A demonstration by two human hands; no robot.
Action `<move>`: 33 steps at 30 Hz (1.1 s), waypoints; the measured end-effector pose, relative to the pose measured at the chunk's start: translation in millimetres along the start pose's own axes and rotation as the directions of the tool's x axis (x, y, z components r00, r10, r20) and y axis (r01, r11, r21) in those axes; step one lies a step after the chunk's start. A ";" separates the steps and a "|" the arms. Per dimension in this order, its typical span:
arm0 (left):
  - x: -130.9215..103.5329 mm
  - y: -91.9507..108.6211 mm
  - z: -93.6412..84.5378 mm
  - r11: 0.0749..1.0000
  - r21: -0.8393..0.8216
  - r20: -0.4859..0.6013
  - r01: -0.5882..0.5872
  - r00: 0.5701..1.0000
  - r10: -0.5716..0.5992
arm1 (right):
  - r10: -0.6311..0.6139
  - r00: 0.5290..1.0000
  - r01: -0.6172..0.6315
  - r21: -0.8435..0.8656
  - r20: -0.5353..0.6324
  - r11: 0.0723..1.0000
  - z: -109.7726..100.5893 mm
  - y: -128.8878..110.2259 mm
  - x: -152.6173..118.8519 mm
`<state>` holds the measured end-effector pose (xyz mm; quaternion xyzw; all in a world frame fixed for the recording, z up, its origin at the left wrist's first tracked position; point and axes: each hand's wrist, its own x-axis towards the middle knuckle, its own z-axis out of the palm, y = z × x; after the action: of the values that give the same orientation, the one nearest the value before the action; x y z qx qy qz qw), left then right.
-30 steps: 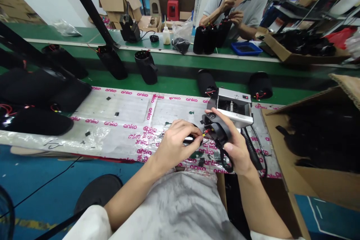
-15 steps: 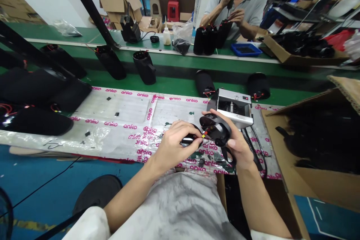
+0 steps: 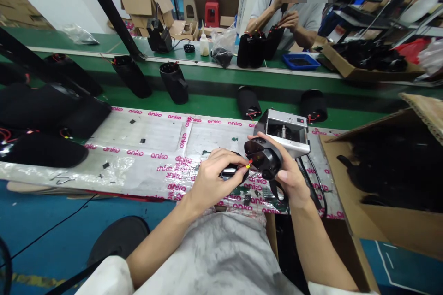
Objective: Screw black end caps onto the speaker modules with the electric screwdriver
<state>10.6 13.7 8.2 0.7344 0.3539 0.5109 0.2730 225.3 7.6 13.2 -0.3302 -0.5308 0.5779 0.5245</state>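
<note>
My right hand [image 3: 293, 179] is wrapped round a black round plastic cap [image 3: 270, 160], its hollow side turned to the left. A black strap loop [image 3: 277, 190] hangs below the cap. Close to the cap's opening, my left hand [image 3: 218, 176] pinches a small red and yellow wire connector [image 3: 248, 165] between thumb and fingertips. A glossy black piece [image 3: 229, 173] shows under the left fingers; whether the hand grips it too is hidden. Behind the right hand stands a silver machine [image 3: 287, 131] with an open top bay.
Black cylinders with red wires [image 3: 131, 76] stand on the green conveyor [image 3: 207, 108]; more [image 3: 44, 150] lie at the left of the wrapped bench [image 3: 152, 131]. A carton of black parts [image 3: 384, 219] is at the right. Across the line, a co-worker's hands [image 3: 289, 20] hold a black cylinder.
The view has shifted very slightly. Both hands keep nearly the same pose, with the connector still pinched beside the cap.
</note>
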 end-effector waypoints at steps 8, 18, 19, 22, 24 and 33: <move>0.2 1.0 0.5 1.000 -0.012 -0.019 0.026 0.999 -0.026 | -0.056 0.998 0.057 -0.036 0.029 0.998 1.9 -1.8 -2.4; -3.1 -2.6 0.9 0.985 -0.085 -0.008 0.149 0.989 -0.151 | -0.079 0.995 0.083 -0.061 0.063 0.995 -1.8 2.9 0.0; -3.4 -2.5 0.6 0.983 -0.088 -0.006 0.163 0.986 -0.164 | -0.074 0.996 0.076 -0.044 0.059 0.996 -2.6 4.7 -0.3; -4.6 -2.0 0.6 0.976 -0.093 -0.007 0.196 0.980 -0.197 | -0.039 0.998 0.038 0.021 0.047 0.999 -1.9 7.3 -2.7; -5.7 -2.1 1.4 0.971 -0.102 -0.015 0.219 0.975 -0.221 | -0.030 0.999 0.029 0.018 0.032 0.999 0.6 6.2 -5.0; -8.2 -1.9 3.3 0.927 -0.194 -0.014 0.321 0.944 -0.329 | -0.114 0.993 0.116 -0.131 0.021 0.985 7.9 3.0 -6.3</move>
<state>11.4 8.2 1.1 0.6244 0.4267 0.5066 0.4139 218.6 -0.2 11.0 -0.3291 -0.5895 0.5127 0.5304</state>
